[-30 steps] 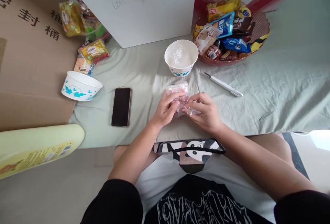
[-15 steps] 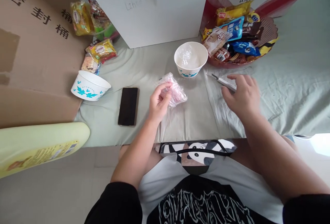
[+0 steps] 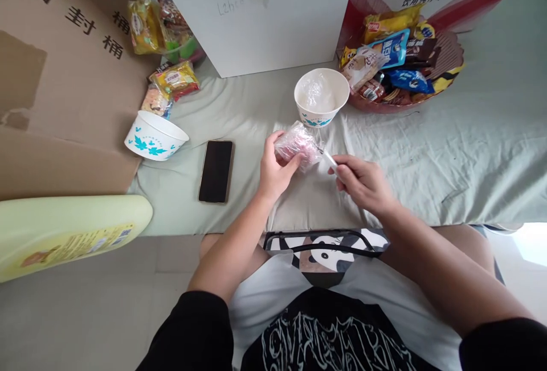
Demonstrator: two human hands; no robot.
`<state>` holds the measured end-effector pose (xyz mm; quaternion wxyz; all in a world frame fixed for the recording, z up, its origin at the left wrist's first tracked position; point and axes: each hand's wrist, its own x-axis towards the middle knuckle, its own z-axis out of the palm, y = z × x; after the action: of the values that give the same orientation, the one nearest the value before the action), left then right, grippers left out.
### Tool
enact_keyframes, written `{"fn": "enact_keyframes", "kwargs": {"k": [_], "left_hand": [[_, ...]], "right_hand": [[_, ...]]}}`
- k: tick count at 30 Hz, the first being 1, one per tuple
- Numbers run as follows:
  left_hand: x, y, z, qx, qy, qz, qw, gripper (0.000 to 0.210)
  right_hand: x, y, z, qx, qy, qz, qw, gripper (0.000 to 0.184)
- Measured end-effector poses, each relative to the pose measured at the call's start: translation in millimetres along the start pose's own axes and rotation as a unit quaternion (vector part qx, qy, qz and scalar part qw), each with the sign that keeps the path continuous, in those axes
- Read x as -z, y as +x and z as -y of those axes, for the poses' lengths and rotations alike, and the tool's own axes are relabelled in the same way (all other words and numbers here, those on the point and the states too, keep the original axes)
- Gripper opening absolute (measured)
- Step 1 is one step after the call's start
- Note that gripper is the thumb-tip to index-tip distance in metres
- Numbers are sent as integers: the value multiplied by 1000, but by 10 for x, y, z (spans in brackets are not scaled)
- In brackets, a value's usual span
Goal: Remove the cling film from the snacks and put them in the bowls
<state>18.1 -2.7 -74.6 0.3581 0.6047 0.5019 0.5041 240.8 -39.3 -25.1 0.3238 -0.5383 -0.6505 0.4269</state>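
My left hand (image 3: 277, 167) is closed on a pink item in clear plastic wrap (image 3: 299, 146); what lies inside the wrap I cannot make out. My right hand (image 3: 363, 183) grips a slim white-handled craft knife (image 3: 329, 160), its blade end at the right edge of the wrapped package. Just behind both hands stands a white paper bowl (image 3: 322, 114) with teal leaf prints, holding crumpled clear plastic film (image 3: 315, 92).
A phone (image 3: 216, 171) lies left of my left hand, and a second paper bowl (image 3: 156, 136) leans beyond it. Snack packets (image 3: 176, 79) sit by a cardboard box (image 3: 64, 103). A basket of snacks (image 3: 397, 106) stands back right, beside a white box (image 3: 265, 23).
My right hand has picked up the craft knife from the cloth and brought it left to the wrapped package. My left hand has lifted and turned the package slightly.
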Motion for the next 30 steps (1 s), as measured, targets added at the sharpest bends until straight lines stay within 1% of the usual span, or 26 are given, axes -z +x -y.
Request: {"fn": "enact_keyframes", "kwargs": {"k": [3,5,6,9,10,11,13,15,16,17,19,20,22,23,24,26,27,29,30], "left_hand": [[-48,-40,-34,-35,46,18,998,69],[-34,-20,-15,-32,37,14,999,69],[-14,3,4,-22,18,0,1000,70],[64,88,65,28,-50,-70,996,68],[86,109,75,43,-63,-88,993,66],[103,122,76,52,-66,-98,992,65],[125,121,50,55,-41,-94,993,61],[143,101,8,34,17,-81,996,59],[156,91,-10,17,48,-80,995,59],[173,84,-22,2,73,-81,994,60],[212,84,-23,-10,94,-77,993,65],[232,88,-16,-3,90,-68,994,65],[267,97,-10,22,72,-37,996,56],[280,98,-18,30,67,-25,997,48],[290,97,-38,28,68,-19,997,43],[298,82,-111,-12,92,8,996,43],[293,69,-159,-43,111,35,992,47],[269,34,-257,-99,150,111,977,58],[253,16,-298,-113,165,145,969,58]], "right_hand": [[-109,27,48,7,10,14,1000,40],[-96,45,35,-3,-3,22,1000,37],[-68,51,22,-9,-14,32,999,35],[71,60,-41,-32,-57,56,996,33],[125,65,-72,-37,-77,47,995,32],[178,73,-107,-35,-104,20,994,31],[263,95,-184,-5,-171,-77,982,25],[298,114,-250,50,-224,-169,959,25],[292,119,-270,77,-236,-188,950,29],[271,119,-280,100,-236,-185,949,32],[197,109,-270,135,-215,-139,957,39],[154,101,-256,150,-200,-114,961,43],[78,89,-222,182,-171,-78,965,51],[53,88,-208,194,-161,-68,965,51],[38,89,-199,204,-157,-60,964,47],[33,98,-195,210,-166,-51,962,27],[39,104,-199,210,-175,-46,961,19],[55,113,-213,207,-191,-36,959,16],[64,116,-221,206,-194,-32,959,18]]}}
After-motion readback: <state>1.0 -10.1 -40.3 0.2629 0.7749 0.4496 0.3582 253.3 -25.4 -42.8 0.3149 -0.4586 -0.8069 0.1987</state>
